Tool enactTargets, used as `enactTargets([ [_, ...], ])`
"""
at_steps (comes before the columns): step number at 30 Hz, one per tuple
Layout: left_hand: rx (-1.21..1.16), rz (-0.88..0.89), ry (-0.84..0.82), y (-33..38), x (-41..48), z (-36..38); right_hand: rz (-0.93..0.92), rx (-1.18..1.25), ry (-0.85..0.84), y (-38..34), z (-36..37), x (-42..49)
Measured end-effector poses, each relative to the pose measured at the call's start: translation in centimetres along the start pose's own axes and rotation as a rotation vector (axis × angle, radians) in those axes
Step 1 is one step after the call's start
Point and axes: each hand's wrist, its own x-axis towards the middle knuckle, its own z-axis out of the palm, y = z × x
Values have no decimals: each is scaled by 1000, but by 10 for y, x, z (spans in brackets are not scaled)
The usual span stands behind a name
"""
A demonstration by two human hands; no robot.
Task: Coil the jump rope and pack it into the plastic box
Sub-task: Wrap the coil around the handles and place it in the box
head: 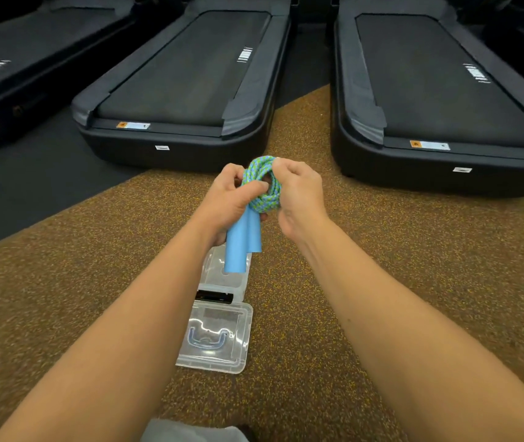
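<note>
A blue-and-green braided jump rope (265, 189) is wound into a small coil, held up in front of me above the floor. Its two light blue handles (240, 240) hang side by side below the coil. My left hand (227, 202) grips the handles' tops and the coil's left side, thumb across the rope. My right hand (300, 193) pinches the coil's upper right edge with curled fingers. Below my hands, on the floor, sits the clear plastic box (227, 275), open and partly hidden by the handles. Its clear lid (216, 339), with a blue handle, lies flat just nearer to me.
Brown speckled rubber flooring (366, 314) surrounds the box. Black treadmill decks stand ahead: one at centre (187, 84), one at right (439, 90), another at far left (15, 59). A black latch piece (214, 296) lies between box and lid. Grey cloth (190, 432) shows at the bottom edge.
</note>
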Motion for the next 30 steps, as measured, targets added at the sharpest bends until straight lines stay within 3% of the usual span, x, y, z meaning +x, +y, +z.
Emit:
enactTargets([
  [10, 77, -22, 107, -10, 9, -11, -26, -120, 103, 30, 22, 11],
  [15, 61, -1, 148, 2, 15, -1, 10, -152, -3, 32, 18, 24],
  [24, 116, 0, 189, -3, 31, -7, 106, -51, -11, 27, 21, 34],
  [30, 85, -81, 191, -35, 36, -33, 237, -12, -182, 58, 17, 37],
])
